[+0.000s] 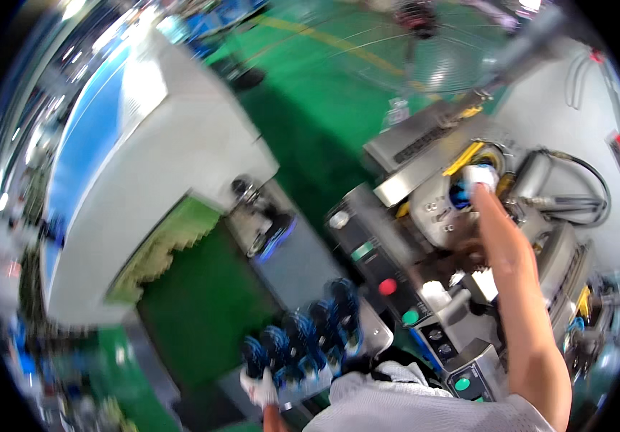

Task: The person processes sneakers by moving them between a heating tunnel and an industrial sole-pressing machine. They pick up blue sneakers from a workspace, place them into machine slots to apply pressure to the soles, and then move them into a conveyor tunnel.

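My right hand [481, 176], in a white glove, reaches into the round fixture of a metal machine [432, 209]. Its fingers look curled against a blue round part [459, 194] seated there, and the hand hides much of that part. Low in the view, my left hand [259, 389], also in a white glove, is beside the front left end of a row of dark ring-like parts with blue edges [299, 335]. Motion blur smears its fingers, so I cannot tell whether they grip anything. Several such parts stand close together at the end of a grey bench.
A control panel [375, 263] with red and green buttons runs along the machine's near left side. On the grey bench [292, 277] sits a small dark device [274, 234] with a blue-lit edge. Left stands a large white housing [180, 137]. A wire-guarded fan [447, 57] is beyond.
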The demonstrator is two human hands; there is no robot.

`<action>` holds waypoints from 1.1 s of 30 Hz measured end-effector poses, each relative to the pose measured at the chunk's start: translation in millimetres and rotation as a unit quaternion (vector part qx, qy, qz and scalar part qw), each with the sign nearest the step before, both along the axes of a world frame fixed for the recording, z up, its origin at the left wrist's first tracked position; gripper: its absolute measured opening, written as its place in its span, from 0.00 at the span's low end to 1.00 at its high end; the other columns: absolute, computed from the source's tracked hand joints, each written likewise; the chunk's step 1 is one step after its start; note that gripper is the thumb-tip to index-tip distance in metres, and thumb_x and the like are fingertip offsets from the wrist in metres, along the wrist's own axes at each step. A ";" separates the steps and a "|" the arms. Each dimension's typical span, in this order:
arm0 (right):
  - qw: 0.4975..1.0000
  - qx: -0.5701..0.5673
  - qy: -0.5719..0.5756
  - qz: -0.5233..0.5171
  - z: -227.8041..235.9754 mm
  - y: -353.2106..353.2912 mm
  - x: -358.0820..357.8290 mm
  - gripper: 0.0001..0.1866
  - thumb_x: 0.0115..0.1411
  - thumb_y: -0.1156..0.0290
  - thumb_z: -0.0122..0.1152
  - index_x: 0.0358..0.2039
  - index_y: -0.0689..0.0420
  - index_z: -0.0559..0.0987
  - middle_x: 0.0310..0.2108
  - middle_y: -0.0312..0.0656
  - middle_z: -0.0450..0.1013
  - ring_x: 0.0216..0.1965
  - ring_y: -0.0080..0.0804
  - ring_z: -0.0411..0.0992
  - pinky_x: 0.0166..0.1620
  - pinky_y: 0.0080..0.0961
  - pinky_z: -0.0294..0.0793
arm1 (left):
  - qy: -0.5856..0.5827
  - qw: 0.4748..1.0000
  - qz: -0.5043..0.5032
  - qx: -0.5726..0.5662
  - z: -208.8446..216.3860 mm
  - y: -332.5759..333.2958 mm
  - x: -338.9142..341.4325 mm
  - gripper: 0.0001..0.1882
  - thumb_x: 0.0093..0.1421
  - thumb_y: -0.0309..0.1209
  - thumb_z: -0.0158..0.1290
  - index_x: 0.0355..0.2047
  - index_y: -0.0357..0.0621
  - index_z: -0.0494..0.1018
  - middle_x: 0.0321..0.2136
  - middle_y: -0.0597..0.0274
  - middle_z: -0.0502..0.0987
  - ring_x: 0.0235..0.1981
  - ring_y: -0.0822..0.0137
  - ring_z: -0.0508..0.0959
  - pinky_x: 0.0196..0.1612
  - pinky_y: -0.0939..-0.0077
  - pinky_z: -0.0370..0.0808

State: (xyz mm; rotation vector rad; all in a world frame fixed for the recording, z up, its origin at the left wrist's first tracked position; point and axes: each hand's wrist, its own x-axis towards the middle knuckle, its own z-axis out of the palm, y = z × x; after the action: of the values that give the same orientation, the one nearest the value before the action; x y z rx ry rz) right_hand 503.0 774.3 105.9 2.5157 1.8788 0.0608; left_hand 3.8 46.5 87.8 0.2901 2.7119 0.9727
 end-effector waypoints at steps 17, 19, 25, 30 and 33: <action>0.876 0.092 0.372 0.292 156.9 -411.7 -203.3 0.47 0.62 0.68 0.64 0.75 0.60 0.47 0.75 0.55 0.46 0.75 0.47 0.47 0.75 0.39 0.45 | -0.122 0.991 0.048 -0.015 -12.1 -39.9 5.7 0.46 0.51 0.41 0.68 0.65 0.43 0.57 0.51 0.49 0.79 0.53 0.50 0.79 0.58 0.60 0.73; 0.951 -0.049 0.076 0.296 90.9 -443.7 -199.1 0.51 0.58 0.62 0.66 0.74 0.64 0.48 0.75 0.59 0.44 0.76 0.52 0.42 0.76 0.41 0.42 | -0.156 0.987 0.014 0.026 -6.2 -36.5 2.1 0.44 0.52 0.38 0.67 0.65 0.41 0.57 0.47 0.49 0.80 0.48 0.50 0.80 0.55 0.60 0.74; 0.932 -0.116 -0.116 0.323 32.1 -466.6 -202.9 0.60 0.53 0.49 0.69 0.74 0.66 0.46 0.75 0.62 0.43 0.76 0.61 0.37 0.75 0.48 0.37 | -0.112 0.989 -0.060 0.078 -38.0 -58.1 -4.8 0.42 0.52 0.43 0.68 0.60 0.34 0.63 0.54 0.40 0.71 0.55 0.43 0.73 0.61 0.57 0.68; 0.819 -0.050 0.279 0.499 91.9 -595.6 -352.4 0.48 0.51 0.73 0.72 0.70 0.64 0.58 0.69 0.59 0.59 0.69 0.49 0.61 0.69 0.37 0.61 | -0.265 0.952 -0.113 0.102 -27.8 -103.3 -60.7 0.45 0.52 0.44 0.68 0.63 0.36 0.60 0.57 0.41 0.71 0.57 0.45 0.74 0.61 0.58 0.70; 0.787 -0.210 0.381 0.437 43.2 -662.2 -408.6 0.51 0.51 0.64 0.73 0.71 0.67 0.55 0.70 0.61 0.56 0.73 0.53 0.53 0.73 0.41 0.51 | -0.377 0.910 -0.149 -0.085 0.1 -117.7 -114.5 0.52 0.51 0.60 0.64 0.61 0.27 0.63 0.56 0.33 0.74 0.57 0.44 0.76 0.59 0.60 0.72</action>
State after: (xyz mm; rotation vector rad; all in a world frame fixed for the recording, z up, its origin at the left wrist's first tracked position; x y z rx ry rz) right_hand 94.4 112.1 149.1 1.2365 2.7117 -1.3641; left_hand -110.7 -71.2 87.9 0.2219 1.9494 0.5849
